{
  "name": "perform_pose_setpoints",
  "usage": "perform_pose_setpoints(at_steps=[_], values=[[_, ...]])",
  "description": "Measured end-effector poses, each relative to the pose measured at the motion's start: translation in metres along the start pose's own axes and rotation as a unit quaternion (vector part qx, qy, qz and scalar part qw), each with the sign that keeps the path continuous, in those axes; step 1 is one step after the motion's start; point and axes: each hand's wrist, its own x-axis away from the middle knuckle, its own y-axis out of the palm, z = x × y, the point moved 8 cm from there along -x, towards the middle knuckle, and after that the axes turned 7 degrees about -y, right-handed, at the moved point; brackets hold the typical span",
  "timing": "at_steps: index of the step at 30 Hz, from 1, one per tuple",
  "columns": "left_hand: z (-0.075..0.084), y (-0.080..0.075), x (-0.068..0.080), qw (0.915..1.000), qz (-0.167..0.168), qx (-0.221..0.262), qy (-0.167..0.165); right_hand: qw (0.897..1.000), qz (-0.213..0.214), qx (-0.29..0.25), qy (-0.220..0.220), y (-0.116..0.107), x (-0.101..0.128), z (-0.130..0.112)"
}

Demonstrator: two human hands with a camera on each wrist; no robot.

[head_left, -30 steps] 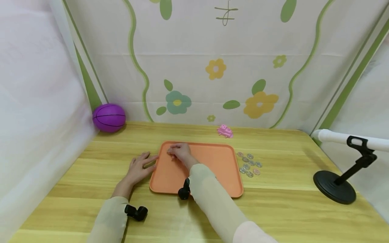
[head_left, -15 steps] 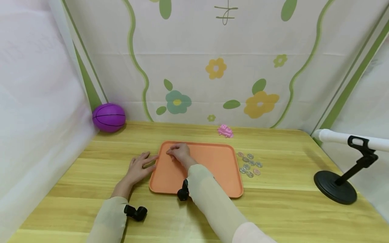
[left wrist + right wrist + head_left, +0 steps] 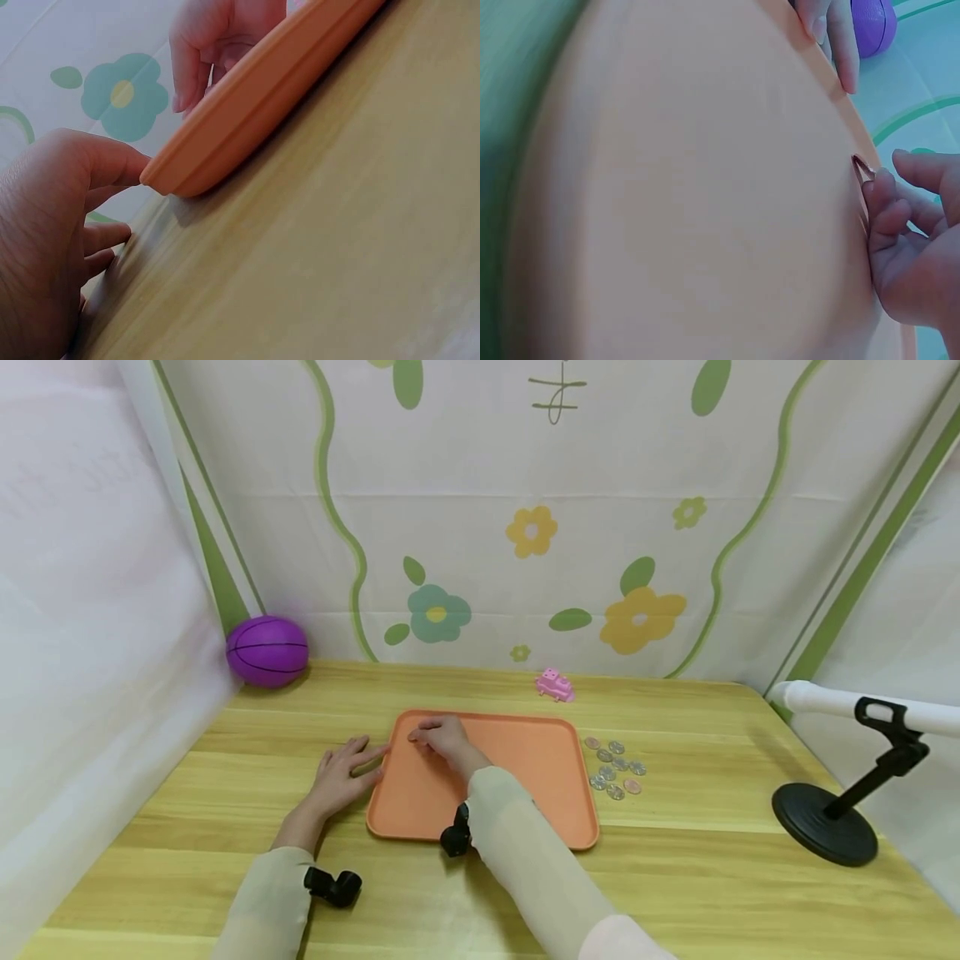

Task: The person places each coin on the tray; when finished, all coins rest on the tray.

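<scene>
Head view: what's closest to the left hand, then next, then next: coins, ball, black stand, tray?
1. Tray, touching the left hand
2. Purple ball, back left
3. Coins, just right of the tray
4. Black stand, far right

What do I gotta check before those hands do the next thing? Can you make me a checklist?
1. Tray resting on the table: ok.
2. Left hand at the tray: ok, touching its left rim.
3. Right hand over the tray: ok, near the far left corner.
4. Small coppery thing held firmly: cannot tell; it's at the right hand's fingertips, but the fingers partly hide it.
5. Loose coins on the tray: not ok, they lie on the table to its right.
6. Pink toy out of the way: ok, beyond the tray.
</scene>
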Motion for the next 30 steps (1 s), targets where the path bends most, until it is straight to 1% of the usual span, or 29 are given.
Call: perform_pose_setpoints(at_steps=[3,5,11,15,18,24,25,30], values=[[0.0,0.0,-0.001,1.0,0.001,-0.001,0.002,1.0,-0.002,0.012,0.004,-0.001,0.001,-0.002],[0.001,0.0,-0.002,1.0,0.0,-0.002,0.004,1.0,0.003,0.01,0.005,-0.003,-0.007,0.007],[0.001,0.0,-0.003,1.0,-0.001,0.003,0.004,1.0,0.014,0.008,0.008,-0.008,-0.008,0.008],[0.001,0.001,-0.003,1.0,-0.001,0.003,0.001,1.0,0.008,0.012,0.002,-0.01,-0.007,0.006],[0.001,0.001,-0.003,1.0,-0.002,-0.001,0.0,1.0,-0.003,0.003,-0.001,-0.012,-0.005,0.004],[0.001,0.0,-0.001,1.0,-0.004,0.009,0.002,0.999,-0.033,-0.025,-0.012,-0.024,-0.003,-0.009],[0.001,0.0,0.0,0.9999,-0.003,0.011,0.002,0.999,-0.037,-0.023,-0.014,-0.027,-0.002,-0.012],[-0.001,-0.002,0.001,1.0,0.0,0.008,0.004,0.997,-0.058,0.017,-0.04,-0.046,0.005,-0.03]])
